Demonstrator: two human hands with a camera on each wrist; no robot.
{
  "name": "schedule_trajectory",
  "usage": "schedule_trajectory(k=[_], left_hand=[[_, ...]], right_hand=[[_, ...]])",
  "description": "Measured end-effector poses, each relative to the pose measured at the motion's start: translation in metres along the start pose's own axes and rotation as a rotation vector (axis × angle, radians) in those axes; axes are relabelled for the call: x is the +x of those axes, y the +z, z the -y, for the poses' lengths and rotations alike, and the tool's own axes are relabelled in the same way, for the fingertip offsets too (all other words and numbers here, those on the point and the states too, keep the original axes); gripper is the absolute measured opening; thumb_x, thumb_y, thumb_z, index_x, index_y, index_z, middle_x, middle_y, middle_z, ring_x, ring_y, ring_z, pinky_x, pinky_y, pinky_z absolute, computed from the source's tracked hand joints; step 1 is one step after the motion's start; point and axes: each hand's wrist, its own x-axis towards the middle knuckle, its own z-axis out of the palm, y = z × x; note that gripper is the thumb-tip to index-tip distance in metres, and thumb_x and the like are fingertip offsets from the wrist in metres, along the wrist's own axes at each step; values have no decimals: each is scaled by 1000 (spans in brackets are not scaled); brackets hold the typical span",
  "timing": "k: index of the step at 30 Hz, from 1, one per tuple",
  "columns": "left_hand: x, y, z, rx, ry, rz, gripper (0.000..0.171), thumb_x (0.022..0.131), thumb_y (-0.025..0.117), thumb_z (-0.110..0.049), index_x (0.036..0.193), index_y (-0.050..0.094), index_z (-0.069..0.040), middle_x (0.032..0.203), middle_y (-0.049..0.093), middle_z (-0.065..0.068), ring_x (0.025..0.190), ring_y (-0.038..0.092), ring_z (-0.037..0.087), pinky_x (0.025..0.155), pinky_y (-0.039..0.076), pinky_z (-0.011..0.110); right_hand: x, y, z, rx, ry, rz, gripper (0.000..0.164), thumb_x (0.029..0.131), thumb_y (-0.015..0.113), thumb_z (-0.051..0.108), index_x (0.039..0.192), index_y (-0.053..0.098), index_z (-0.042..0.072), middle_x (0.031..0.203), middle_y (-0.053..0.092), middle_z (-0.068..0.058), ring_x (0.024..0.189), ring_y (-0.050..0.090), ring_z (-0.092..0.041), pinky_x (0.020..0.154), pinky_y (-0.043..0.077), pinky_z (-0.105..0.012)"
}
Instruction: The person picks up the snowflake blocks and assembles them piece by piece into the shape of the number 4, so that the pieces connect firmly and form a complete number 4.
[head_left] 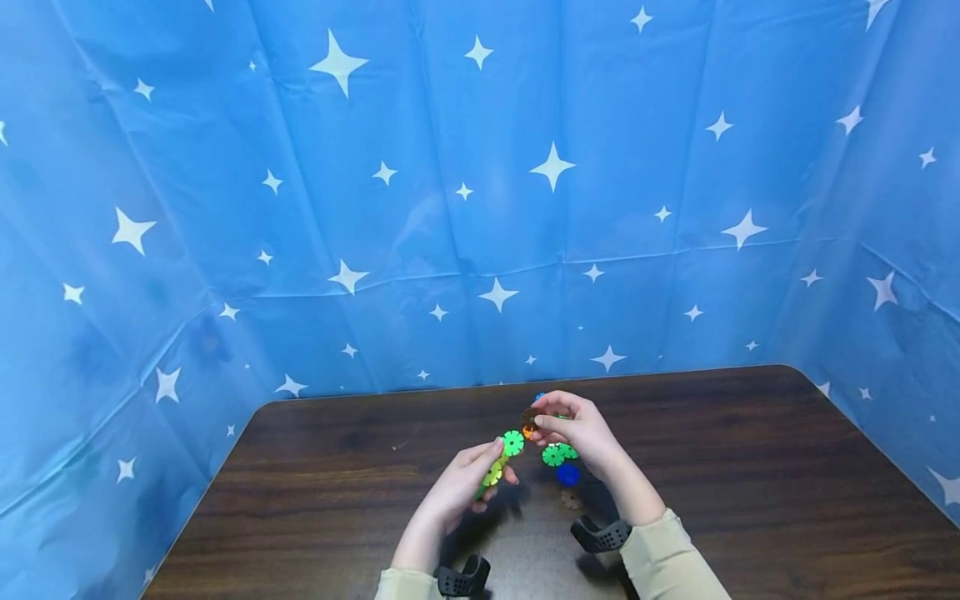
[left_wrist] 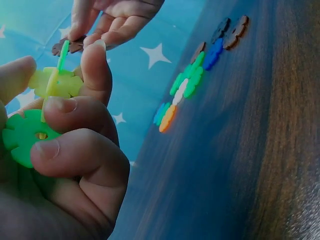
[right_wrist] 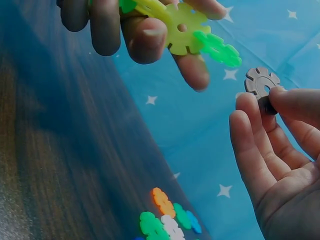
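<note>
My left hand (head_left: 461, 483) grips a short chain of slotted, flower-shaped plastic discs joined edge to edge. A yellow disc (right_wrist: 184, 30) is in its middle, with a green disc (right_wrist: 218, 49) at the free end and another green disc (left_wrist: 27, 137) held lower, between the fingers. To the right of the chain, my right hand (head_left: 581, 429) pinches a single brown disc (right_wrist: 261, 82) between thumb and fingertips, its slotted edge turned toward the chain. A small gap separates the brown disc from the chain's green end in the right wrist view. Both hands are above the table.
Loose discs lie on the dark wooden table (head_left: 322, 492) beneath and beside my right hand: green (head_left: 553, 455), blue (head_left: 568, 475), brown (head_left: 571, 499), orange (left_wrist: 168, 118) and white (left_wrist: 180, 91) among them. Behind the table's far edge hangs a blue star-patterned cloth (head_left: 420, 225).
</note>
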Motion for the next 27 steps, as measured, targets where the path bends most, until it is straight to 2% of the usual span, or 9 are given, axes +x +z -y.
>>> schedule_trajectory(k=[3,7,14,16,23,27], left_hand=[[1,0,-2,6,-3,-8,62,100,42,-52,131,53,1,82,64,-1,51,41,9,41,30,20],[1,0,-3,14,-13,-4,62,101,41,-52,130,52,2,82,63,-1,52,42,8,42,32,20],[1,0,-2,10,-26,0,59,103,38,-49,128,54,2,81,62,-1,52,42,8,43,32,20],[0,0,-2,14,-28,3,61,102,39,-51,127,54,2,81,62,-1,52,42,8,43,32,21],[-1,-2,-1,19,-44,12,74,95,41,-63,127,58,1,82,62,1,52,42,8,44,32,20],[-2,-2,-2,9,-47,-4,74,95,41,-64,120,59,4,81,62,2,49,40,7,43,31,19]], right_hand=[[0,1,1,9,-2,5,26,93,63,5,113,56,-10,97,66,-17,81,69,-32,77,55,-50],[-1,4,1,16,7,7,26,93,63,3,114,56,-10,94,66,-14,79,68,-27,77,55,-51],[-1,5,-2,1,18,16,26,92,64,4,113,56,-10,94,65,-14,76,67,-20,73,58,-40],[-2,5,-3,-8,17,25,26,92,64,4,113,56,-10,95,66,-14,76,68,-20,73,57,-40],[-2,6,-6,-41,22,58,25,93,64,5,113,58,-9,99,67,-17,77,68,-20,81,53,-55],[-1,7,-7,-43,20,55,25,92,65,4,112,59,-9,100,67,-20,77,68,-20,80,53,-53]])
